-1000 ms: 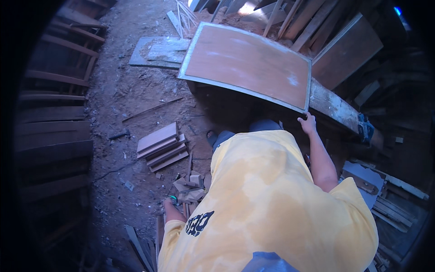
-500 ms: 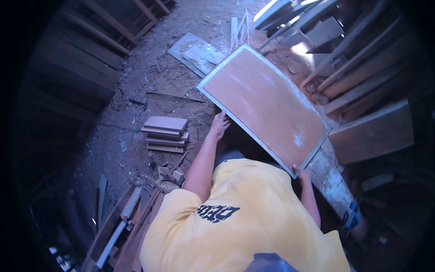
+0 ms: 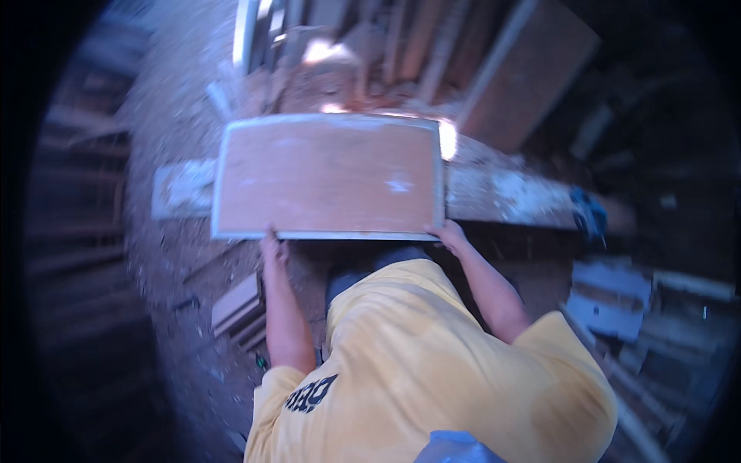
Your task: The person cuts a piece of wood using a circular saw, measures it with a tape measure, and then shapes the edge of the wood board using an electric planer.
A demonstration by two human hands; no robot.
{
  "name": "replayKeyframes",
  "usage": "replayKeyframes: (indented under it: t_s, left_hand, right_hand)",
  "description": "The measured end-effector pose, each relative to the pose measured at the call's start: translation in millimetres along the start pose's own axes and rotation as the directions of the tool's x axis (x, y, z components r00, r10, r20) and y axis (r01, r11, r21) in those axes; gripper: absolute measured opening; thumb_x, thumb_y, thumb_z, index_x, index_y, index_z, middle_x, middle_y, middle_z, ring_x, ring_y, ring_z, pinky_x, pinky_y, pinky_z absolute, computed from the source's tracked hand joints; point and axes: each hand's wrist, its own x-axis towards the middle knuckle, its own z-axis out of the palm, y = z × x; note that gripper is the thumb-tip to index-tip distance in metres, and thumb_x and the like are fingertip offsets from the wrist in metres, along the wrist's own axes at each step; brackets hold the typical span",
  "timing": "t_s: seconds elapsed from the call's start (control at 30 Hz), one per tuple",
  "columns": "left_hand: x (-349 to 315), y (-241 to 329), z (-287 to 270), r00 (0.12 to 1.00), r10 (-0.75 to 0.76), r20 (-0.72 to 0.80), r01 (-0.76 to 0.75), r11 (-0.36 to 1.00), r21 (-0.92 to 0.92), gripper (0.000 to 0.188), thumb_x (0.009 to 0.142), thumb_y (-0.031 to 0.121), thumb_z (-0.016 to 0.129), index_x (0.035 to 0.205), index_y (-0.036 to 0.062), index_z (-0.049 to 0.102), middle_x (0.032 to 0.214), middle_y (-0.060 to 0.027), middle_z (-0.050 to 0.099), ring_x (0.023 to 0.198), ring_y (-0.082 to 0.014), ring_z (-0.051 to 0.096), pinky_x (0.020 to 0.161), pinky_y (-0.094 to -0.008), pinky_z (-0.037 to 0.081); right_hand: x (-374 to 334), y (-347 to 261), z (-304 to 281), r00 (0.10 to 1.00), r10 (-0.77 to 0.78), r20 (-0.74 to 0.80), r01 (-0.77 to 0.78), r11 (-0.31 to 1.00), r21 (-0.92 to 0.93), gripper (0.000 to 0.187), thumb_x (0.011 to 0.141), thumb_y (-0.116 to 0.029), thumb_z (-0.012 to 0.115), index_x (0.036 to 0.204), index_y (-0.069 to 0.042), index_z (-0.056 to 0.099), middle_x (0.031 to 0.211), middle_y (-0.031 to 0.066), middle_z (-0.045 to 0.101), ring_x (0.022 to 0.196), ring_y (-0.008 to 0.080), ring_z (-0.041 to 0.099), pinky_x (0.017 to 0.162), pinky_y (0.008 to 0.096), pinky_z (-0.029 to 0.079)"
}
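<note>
A rectangular wooden panel (image 3: 328, 174), reddish brown with a pale frame around its rim, spans the space in front of me. It lies over a long whitish bench plank (image 3: 502, 189). My left hand (image 3: 274, 248) grips the near edge toward the left, thumb on top and fingers beneath. At the near right corner, my right hand (image 3: 449, 234) is closed on the frame in the same way. The undersides of both grips are hidden by the panel.
A blue power tool (image 3: 589, 212) rests at the plank's right end. Stacked short boards (image 3: 238, 303) lie on the floor at left. Planks and a broad board (image 3: 525, 77) lean at the back. White-topped pieces (image 3: 610, 297) lie at right.
The panel was slanted down to the right and now runs level across the view. My body and view have turned right. Both hands keep hold of it.
</note>
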Motion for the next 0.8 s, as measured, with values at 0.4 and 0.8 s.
replayKeyframes:
  t_s: [0.4,0.8]
  left_hand:
    - [-39.0,-20.1,-22.0,0.986,-0.082,0.143,0.091,0.994,-0.058,0.073,0.104,0.052,0.056,0.16,0.0111,0.031,0.162,-0.0163,0.038,0.147,-0.0352,0.039,0.123,-0.0533,0.033]
    - [-159.6,-187.0,-61.3,0.905,-0.022,-0.425,0.227,0.869,0.44,0.043,0.097,0.036,0.064,0.119,-0.0001,0.071,0.107,-0.0093,0.07,0.102,-0.0261,0.066,0.091,-0.0407,0.051]
  right_hand:
    - [-45.7,75.0,-22.4,0.976,0.002,-0.22,-0.057,0.968,-0.243,0.089,0.074,-0.069,0.08,0.127,0.001,0.067,0.131,0.0246,0.067,0.125,0.0376,0.063,0.105,0.0455,0.05]
    - [-48.3,180.5,-476.8,0.369,-0.17,-0.914,-0.242,0.932,-0.271,0.077,0.076,-0.033,0.089,0.139,-0.003,0.057,0.134,0.0253,0.062,0.119,0.043,0.062,0.102,0.0493,0.051]
